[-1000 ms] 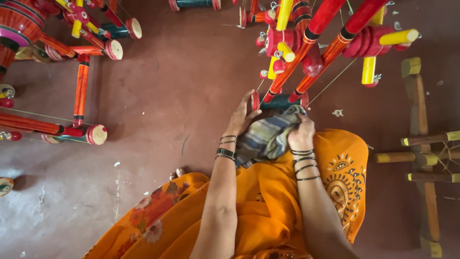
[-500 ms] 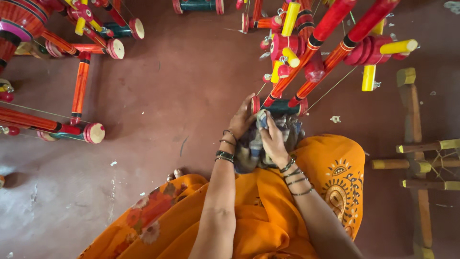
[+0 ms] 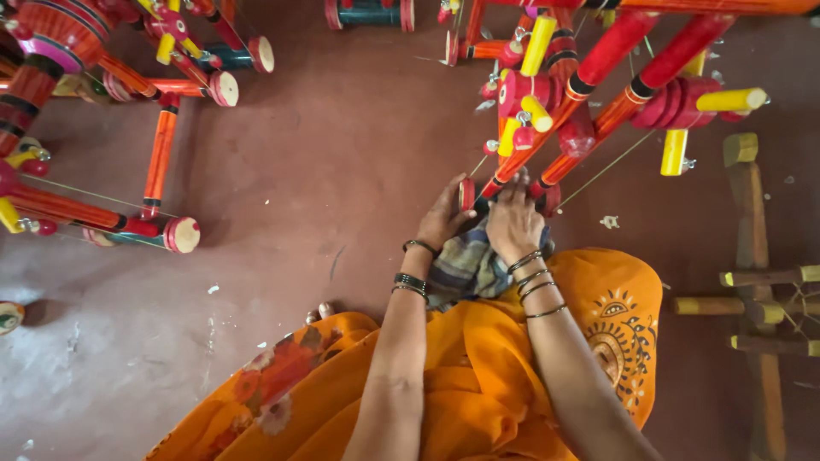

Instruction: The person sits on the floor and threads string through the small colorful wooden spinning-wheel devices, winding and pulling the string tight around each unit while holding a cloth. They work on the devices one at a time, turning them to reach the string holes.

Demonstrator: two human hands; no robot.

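Note:
A red, orange and yellow painted wooden toy frame [image 3: 598, 81] leans toward me from the upper right. My left hand [image 3: 444, 218] grips its lower end by a small red wheel [image 3: 466, 195]. My right hand [image 3: 512, 224] presses a striped grey-blue cloth [image 3: 465, 269] against the frame's base, fingers curled over it. The cloth bunches down onto my lap, over orange fabric [image 3: 478, 376]. Both wrists carry dark bangles.
Another painted wooden wheeled frame [image 3: 111, 128] lies at the left on the reddish-brown floor [image 3: 342, 145]. An unpainted wooden frame with yellow-tipped rods [image 3: 760, 282] stands at the right edge. A small green and red wheeled piece [image 3: 369, 12] sits at the top.
Both hands have moved up from the bunched cloth on my lap to the toy frame's lower end. The right hand now covers the base with the cloth.

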